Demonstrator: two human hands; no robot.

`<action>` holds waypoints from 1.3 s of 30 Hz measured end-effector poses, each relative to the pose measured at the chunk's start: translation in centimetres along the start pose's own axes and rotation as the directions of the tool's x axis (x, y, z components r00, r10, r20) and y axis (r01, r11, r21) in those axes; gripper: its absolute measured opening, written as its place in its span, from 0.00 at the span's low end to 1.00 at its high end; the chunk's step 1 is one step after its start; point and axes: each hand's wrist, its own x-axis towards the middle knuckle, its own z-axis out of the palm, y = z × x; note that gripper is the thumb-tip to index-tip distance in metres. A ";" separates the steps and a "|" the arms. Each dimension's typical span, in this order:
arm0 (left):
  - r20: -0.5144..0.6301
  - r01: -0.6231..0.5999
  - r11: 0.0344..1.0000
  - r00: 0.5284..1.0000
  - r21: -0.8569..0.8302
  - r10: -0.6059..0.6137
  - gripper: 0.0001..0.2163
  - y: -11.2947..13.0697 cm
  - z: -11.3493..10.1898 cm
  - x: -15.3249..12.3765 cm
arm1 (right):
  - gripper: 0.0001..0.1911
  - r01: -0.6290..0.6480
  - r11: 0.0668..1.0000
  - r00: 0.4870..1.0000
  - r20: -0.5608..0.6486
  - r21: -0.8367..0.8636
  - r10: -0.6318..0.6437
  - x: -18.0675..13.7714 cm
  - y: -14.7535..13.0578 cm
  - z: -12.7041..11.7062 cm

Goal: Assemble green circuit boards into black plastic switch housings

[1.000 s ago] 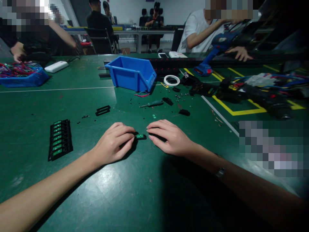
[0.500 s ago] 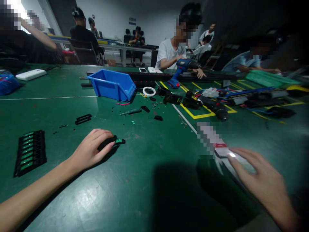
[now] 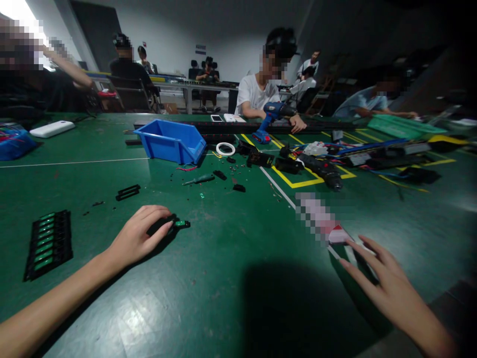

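My left hand (image 3: 137, 237) rests on the green table, fingers curled over a small black part with a green board (image 3: 178, 224) that sticks out past my fingertips. My right hand (image 3: 387, 286) is far off to the right, fingers spread flat on a flat object (image 3: 339, 233) lying by the white line; that object is partly blurred out. A black tray of green boards (image 3: 48, 242) lies left of my left forearm.
A blue bin (image 3: 169, 140), a screwdriver (image 3: 199, 179), a white tape ring (image 3: 225, 148), small black parts and screws lie mid-table. Drills and wiring (image 3: 324, 164) sit right of centre. Several people work across and around the table.
My right hand left the small part and swung right onto the flat object. My left hand stayed on the part. The view turned right.
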 end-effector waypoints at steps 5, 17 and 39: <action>-0.006 0.011 1.000 1.000 -0.011 -0.011 0.11 0.1 0.0 0.0 | 0.32 0.043 0.998 0.999 0.020 -0.047 -0.042 0.4 1.3 0.7; 0.011 0.021 0.999 1.000 -0.031 -0.021 0.10 0.2 -0.1 -0.1 | 0.32 0.040 0.998 0.999 0.008 -0.058 -0.039 3.4 1.5 2.2; -0.047 -0.019 1.000 0.999 -0.019 0.019 0.11 0.4 -0.1 0.1 | 0.33 -0.009 0.996 0.995 -0.103 0.088 0.018 4.6 1.6 2.1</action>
